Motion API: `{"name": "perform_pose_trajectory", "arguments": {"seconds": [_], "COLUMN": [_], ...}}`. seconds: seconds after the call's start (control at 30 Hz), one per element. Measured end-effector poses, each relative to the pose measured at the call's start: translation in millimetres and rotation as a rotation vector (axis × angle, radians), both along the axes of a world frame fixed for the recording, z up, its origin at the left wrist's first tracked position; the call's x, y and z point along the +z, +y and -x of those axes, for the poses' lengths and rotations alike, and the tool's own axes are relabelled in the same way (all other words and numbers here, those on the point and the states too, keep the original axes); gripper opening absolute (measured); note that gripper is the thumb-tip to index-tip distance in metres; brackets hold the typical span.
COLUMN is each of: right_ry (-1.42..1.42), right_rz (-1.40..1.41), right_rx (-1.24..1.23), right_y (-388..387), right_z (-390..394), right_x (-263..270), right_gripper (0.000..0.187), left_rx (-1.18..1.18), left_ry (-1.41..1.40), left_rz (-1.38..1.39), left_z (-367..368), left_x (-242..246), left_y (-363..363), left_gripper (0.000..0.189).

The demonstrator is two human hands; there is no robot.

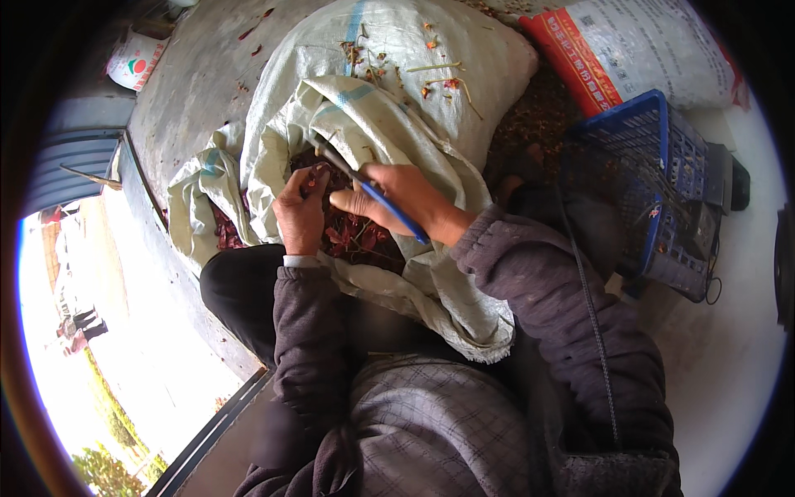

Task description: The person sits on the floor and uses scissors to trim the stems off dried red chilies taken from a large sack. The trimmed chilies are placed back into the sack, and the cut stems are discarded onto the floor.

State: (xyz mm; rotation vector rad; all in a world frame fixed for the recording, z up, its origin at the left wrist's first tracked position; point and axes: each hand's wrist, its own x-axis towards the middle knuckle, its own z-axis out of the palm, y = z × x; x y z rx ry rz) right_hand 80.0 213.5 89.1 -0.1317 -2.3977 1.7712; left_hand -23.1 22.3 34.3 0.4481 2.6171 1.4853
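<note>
A large white woven sack [397, 37] with a blue stripe lies in front of me, scattered with stems and dried flower bits. Below it a second woven sack [447, 292] is open on my lap, holding dark red dried plant pieces [363, 239]. My left hand [302, 208] is above the opening, its fingers closed on a dark red dried piece [320, 174]. Just to the right, my right hand [404, 202] grips blue-handled scissors [391, 208], their blades pointing up and left above the opening. Whether the blades are apart is hard to tell.
A blue plastic basket [661, 149] with dark items stands at the right, below a red and white printed sack [658, 50]. A white printed bucket [138, 61] is at the upper left. Red bits lie on the concrete floor [199, 81]. A bright doorway is at the left.
</note>
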Motion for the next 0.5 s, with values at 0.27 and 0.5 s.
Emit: {"name": "perform_pose_trajectory", "arguments": {"seconds": [0.27, 0.5], "right_ry": [0.213, -0.172], "right_rz": [1.022, 0.744], "right_rx": [-0.362, -0.263], "right_y": [68, 42], "right_z": [14, 5], "right_x": [20, 10], "right_gripper": [0.055, 0.07], "left_rx": [0.06, 0.028], "left_ry": [-0.267, -0.38], "left_rz": [-0.332, -0.518], "left_z": [5, 5], "left_x": [-36, -38], "left_y": [-33, -19], "left_gripper": [0.019, 0.026]}}
